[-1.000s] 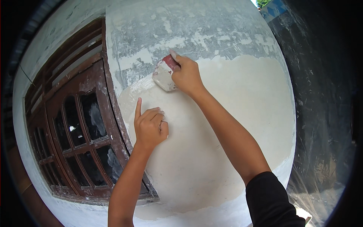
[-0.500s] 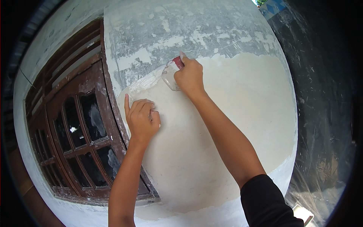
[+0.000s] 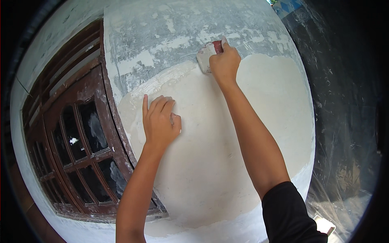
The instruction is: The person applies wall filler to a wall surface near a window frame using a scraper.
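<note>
My right hand (image 3: 225, 64) is closed round the red handle of a putty knife (image 3: 206, 56). Its wide blade is smeared with pale putty and lies against the wall at the upper border of the cream putty coat (image 3: 194, 146). Left of the blade, a wet, ridged band of putty (image 3: 162, 80) runs down toward the window frame. Lower and to the left, my left hand (image 3: 161, 123) is before the coated wall, one finger raised, the others curled toward the thumb. A small greyish bit shows between thumb and fingers; what it belongs to is hidden.
A brown wooden window (image 3: 81, 146) with dark panes and putty stains borders the wall on the left. Above the coat is patchy grey wall (image 3: 178, 24). Dark plastic sheeting (image 3: 340, 101) hangs on the right, and a pale object (image 3: 324, 224) sits at the lower right.
The putty knife in my right hand has moved up and right along the coat's upper border, leaving a longer band of fresh putty. My left hand has shifted slightly right.
</note>
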`<state>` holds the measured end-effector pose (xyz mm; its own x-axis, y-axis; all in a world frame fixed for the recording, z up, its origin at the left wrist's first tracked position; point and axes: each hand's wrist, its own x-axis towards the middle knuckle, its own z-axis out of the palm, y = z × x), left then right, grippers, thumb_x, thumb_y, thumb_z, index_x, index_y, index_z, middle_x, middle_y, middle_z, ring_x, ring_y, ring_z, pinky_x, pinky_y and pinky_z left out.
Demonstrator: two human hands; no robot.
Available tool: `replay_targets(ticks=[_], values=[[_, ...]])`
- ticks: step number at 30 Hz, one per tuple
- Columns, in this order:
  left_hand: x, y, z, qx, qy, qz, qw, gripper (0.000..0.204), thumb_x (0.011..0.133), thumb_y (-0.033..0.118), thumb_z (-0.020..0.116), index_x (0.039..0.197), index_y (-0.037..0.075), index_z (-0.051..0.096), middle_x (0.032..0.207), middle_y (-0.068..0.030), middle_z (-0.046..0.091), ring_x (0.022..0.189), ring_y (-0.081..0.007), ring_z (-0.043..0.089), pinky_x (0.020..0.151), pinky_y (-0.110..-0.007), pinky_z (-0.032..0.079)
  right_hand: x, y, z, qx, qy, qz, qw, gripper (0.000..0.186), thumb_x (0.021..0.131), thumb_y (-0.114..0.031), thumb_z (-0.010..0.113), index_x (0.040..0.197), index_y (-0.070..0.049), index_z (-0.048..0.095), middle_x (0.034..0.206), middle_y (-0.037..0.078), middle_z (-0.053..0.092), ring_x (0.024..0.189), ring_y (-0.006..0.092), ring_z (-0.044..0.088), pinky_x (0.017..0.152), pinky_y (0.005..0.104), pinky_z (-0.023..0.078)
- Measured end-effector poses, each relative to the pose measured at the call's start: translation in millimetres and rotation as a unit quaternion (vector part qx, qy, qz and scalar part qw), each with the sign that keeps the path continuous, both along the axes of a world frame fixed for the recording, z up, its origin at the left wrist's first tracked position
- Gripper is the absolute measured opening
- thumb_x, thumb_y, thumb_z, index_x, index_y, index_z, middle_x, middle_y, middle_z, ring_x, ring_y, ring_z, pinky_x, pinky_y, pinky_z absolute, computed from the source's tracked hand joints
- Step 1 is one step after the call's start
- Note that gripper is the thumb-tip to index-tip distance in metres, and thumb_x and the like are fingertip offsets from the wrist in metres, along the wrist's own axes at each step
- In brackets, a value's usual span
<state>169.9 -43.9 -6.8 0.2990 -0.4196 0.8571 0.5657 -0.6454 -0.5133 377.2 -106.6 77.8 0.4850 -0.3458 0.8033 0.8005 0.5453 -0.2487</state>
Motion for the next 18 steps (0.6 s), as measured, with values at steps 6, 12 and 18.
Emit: replay_targets(ticks=[6,12,18], values=[[12,1,4,-0.009,-0.006,0.071,0.997,0.038,0.070,0.012,0.054,0.101,-0.004,0.069,0.114,-0.0161,0.066,0.116,-0.0333,0.056,0.114,-0.051,0.023,-36,24,-2,-0.080,-0.199,0.037,0.976,0.058,0.067,0.003,0.051,0.124,0.004,0.060,0.087,0.031,0.062,0.089,0.0438,0.062,0.084,0.0450,0.048],[16,-13,7,-0.023,0.006,0.141,0.990,0.042,0.070,0.018,0.057,0.101,-0.007,0.069,0.114,-0.0179,0.067,0.116,-0.0357,0.055,0.114,-0.052,0.021,25,-1,2,0.015,-0.015,0.008,1.000,0.057,0.070,0.006,0.052,0.126,0.007,0.056,0.090,0.026,0.060,0.086,0.0395,0.059,0.078,0.0442,0.048],[20,-18,1,-0.053,0.006,0.191,0.980,0.049,0.068,0.022,0.060,0.105,-0.009,0.067,0.119,-0.0203,0.065,0.120,-0.0365,0.053,0.116,-0.053,0.014,-19,19,-6,-0.156,-0.145,0.011,0.977,0.056,0.075,-0.001,0.052,0.130,0.000,0.056,0.106,0.027,0.065,0.103,0.0361,0.063,0.092,0.0346,0.046]])
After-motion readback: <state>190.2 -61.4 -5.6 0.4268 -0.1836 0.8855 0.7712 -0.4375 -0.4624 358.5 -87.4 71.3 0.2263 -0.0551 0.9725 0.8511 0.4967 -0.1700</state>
